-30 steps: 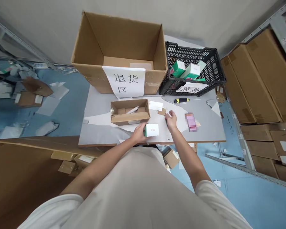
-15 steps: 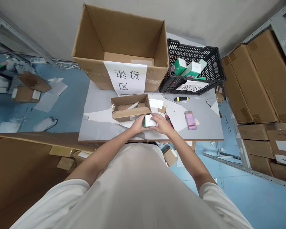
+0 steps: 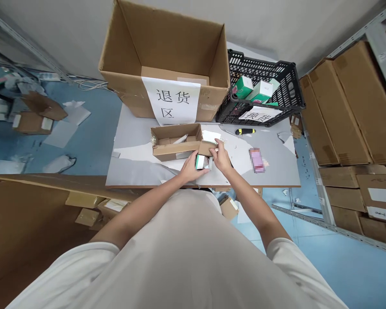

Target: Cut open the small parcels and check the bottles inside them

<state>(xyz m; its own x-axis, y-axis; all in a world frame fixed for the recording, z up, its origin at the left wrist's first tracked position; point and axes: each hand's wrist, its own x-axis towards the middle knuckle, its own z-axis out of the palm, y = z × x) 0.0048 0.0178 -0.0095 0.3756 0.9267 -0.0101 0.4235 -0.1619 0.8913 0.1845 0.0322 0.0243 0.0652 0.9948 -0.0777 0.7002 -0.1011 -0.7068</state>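
A small green and white box (image 3: 200, 162) is in my left hand (image 3: 190, 168), whose fingers wrap round its left and near sides. Its upper side now stands open, and something rounded shows inside, too small to name. My right hand (image 3: 223, 158) is at the box's far right, thumb and fingers closed at the edge of a brown cardboard flap (image 3: 206, 148). Which box this flap belongs to I cannot tell. Just beyond my left hand stands an open, shallow brown carton (image 3: 172, 152) with a white piece inside.
Behind the carton is a large open cardboard box (image 3: 128, 92) with a white paper sign (image 3: 180, 113). A black plastic crate (image 3: 266, 68) beside it holds several green and white boxes. On the table (image 3: 279, 171) lie a black and yellow tool (image 3: 245, 131) and a blurred pink item (image 3: 257, 160).
The small box has gone from closed to open in my left hand. My right hand has left its top and moved slightly right, to the brown flap.
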